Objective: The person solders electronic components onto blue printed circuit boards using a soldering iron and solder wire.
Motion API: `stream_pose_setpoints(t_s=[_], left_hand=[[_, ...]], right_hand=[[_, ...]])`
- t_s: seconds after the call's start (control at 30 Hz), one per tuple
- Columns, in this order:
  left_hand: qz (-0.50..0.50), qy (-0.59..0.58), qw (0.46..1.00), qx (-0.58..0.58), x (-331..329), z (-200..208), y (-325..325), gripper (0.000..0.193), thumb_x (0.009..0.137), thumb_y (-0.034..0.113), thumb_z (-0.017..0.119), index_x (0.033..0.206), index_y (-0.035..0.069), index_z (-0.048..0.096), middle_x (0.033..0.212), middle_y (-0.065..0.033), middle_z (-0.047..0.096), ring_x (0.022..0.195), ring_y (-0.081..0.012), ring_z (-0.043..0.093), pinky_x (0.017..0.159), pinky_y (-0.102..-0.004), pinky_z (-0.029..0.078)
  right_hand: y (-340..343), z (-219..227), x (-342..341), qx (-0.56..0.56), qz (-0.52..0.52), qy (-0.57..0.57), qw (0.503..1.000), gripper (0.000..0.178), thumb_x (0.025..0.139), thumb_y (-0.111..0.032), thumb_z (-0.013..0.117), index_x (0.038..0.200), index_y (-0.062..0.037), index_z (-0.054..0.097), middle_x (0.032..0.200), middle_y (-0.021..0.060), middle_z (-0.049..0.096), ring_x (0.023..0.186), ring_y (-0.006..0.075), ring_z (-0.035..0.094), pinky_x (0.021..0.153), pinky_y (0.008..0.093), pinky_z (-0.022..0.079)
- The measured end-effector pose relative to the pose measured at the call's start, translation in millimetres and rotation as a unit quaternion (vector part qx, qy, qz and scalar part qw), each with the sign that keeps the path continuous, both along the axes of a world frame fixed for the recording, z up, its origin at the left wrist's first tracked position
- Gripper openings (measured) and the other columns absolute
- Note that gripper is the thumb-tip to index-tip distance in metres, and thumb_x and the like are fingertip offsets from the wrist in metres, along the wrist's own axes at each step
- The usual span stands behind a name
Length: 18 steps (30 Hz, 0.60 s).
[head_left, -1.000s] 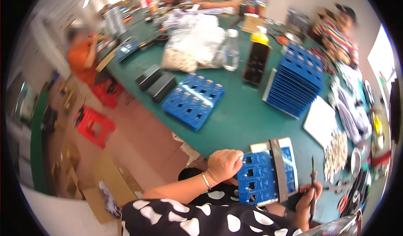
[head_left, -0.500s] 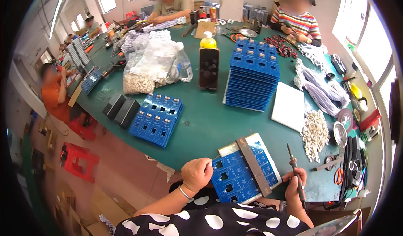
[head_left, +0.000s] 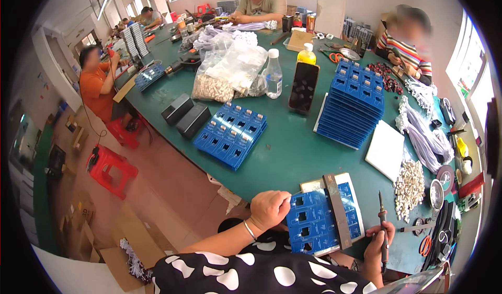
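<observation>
A blue circuit board panel [head_left: 311, 218] with square cutouts lies on a whitish backing plate [head_left: 353, 189] at the table's near edge. Across it runs a brown flat bar [head_left: 337, 210]. My left hand [head_left: 270, 209] is closed beside the panel's upper left corner, fingertips pinched together; what they hold, if anything, is too small to tell. To the right of the panel, my right hand [head_left: 378, 241] grips a soldering iron [head_left: 383, 228] by its handle, the tip pointing up and away from the board.
A tall stack of blue panels [head_left: 348, 119], a shorter stack [head_left: 230, 137], a phone [head_left: 304, 88] and a white slab [head_left: 385, 150] stand beyond. Small white connectors [head_left: 409, 189] are heaped at right, near white cable bundles [head_left: 421, 132]. Black boxes [head_left: 192, 120] sit left. Other people work around the table.
The whole view has swung to the left, so the table and hands appear farther right. Both hands keep about the same place at the panel, the iron still in my right.
</observation>
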<state>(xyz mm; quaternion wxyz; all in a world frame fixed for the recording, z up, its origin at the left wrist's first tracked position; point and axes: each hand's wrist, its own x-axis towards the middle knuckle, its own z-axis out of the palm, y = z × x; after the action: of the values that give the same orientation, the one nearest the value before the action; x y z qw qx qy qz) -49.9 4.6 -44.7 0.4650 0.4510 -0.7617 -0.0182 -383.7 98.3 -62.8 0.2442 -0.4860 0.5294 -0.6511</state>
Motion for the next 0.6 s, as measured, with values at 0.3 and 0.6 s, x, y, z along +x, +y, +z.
stream_pose_setpoints(t_s=[0.3,0.6], left_hand=[[0.000,0.195,0.981,0.006,29.2,17.3,5.8,0.004,0.087,0.010,0.058,0.086,0.007,0.056,0.072,-0.0071,0.059,0.061,-0.0203,0.059,0.057,-0.0291,0.047],[0.163,0.218,0.956,0.108,42.2,5.9,-15.6,0.005,0.085,0.012,0.059,0.084,0.008,0.057,0.069,-0.0071,0.059,0.059,-0.0198,0.058,0.054,-0.0320,0.045]], right_hand=[[-1.0,-3.3,-2.5,-0.032,0.009,-0.013,0.999,0.029,0.093,-0.024,0.043,0.116,-0.0068,0.044,0.064,0.0074,0.054,0.059,0.0133,0.047,0.058,0.0257,0.037],[-0.7,2.8,2.4,-0.007,-0.004,-0.065,0.998,0.032,0.091,-0.028,0.047,0.115,-0.0070,0.043,0.066,0.0080,0.057,0.059,0.0118,0.048,0.057,0.0235,0.038]])
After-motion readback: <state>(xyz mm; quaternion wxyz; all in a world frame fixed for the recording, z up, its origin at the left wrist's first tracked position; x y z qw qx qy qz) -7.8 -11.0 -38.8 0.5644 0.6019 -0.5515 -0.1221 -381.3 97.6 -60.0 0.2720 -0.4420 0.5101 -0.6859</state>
